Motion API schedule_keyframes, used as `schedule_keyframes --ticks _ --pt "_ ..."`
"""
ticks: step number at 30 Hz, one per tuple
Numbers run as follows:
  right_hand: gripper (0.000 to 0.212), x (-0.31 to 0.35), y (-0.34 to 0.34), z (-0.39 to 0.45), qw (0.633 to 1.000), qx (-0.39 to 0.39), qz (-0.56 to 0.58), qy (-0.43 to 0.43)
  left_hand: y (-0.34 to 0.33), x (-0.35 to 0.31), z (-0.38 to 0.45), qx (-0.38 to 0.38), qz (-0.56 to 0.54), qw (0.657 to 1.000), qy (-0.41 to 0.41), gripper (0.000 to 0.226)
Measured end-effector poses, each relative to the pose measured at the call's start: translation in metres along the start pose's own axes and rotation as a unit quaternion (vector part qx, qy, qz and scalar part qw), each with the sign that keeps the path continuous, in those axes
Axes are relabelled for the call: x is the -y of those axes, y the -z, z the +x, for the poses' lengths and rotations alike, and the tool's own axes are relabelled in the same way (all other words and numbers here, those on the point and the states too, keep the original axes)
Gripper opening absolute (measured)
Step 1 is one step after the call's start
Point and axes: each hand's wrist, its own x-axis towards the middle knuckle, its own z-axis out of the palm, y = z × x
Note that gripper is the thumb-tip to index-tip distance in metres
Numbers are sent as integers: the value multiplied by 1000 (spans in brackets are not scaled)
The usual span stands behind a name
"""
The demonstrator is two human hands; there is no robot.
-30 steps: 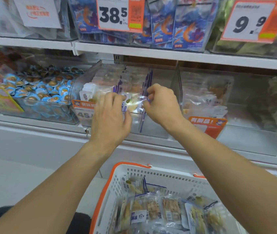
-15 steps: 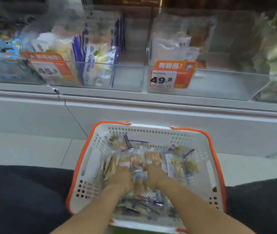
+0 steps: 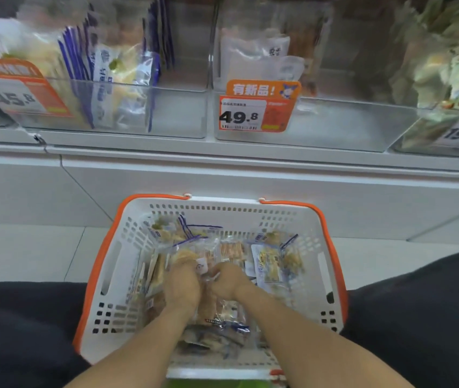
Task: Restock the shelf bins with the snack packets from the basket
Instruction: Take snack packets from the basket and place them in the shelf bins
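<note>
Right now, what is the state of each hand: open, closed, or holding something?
Left hand: closed on snack packets in the basket.
Right hand: fingers curled among the same packets; a firm grip cannot be told.

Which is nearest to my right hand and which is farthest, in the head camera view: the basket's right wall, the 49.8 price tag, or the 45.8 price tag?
From the right hand:
1. basket's right wall, just to its right.
2. 49.8 price tag, up on the middle bin's front.
3. 45.8 price tag, far up and left, on the left bin.
</note>
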Motion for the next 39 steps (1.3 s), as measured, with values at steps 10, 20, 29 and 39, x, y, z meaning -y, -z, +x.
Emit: schedule_keyframes --ticks 10,20,29,39 --pt "79 -11 8 21 946 2 305 -108 -1 -26 -16 123 -261 955 66 37" --pt "49 -24 5 22 974 39 -220 -30 13 -22 -4 163 -490 787 338 7" --pt "19 -11 26 25 995 -9 89 36 42 -22 0 102 -416 878 214 11" --pt "69 57 99 -25 947 50 295 118 143 -23 19 104 -363 926 20 19"
